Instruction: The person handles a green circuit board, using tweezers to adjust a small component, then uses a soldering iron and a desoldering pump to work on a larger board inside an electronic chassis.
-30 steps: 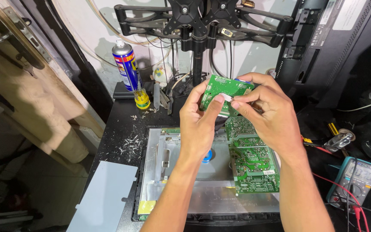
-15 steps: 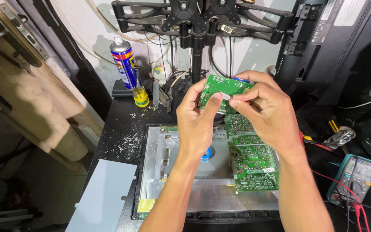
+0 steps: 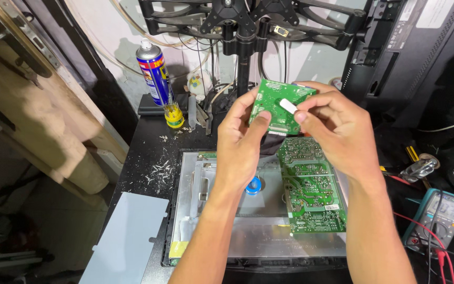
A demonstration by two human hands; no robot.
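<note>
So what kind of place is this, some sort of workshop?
Most likely an electronics repair bench. The hands hold a small green circuit board over an opened flat-screen panel with a larger circuit board on it, and a multimeter with red leads sits at the right.

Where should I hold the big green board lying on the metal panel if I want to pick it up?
Probably by its two long side edges, coming down from above. The big green board lies flat on the metal panel with its bumpy solder side up, so the thin bare edges look safest. Its top end sits under the right hand, so the near, lower half is easier to reach.
</note>
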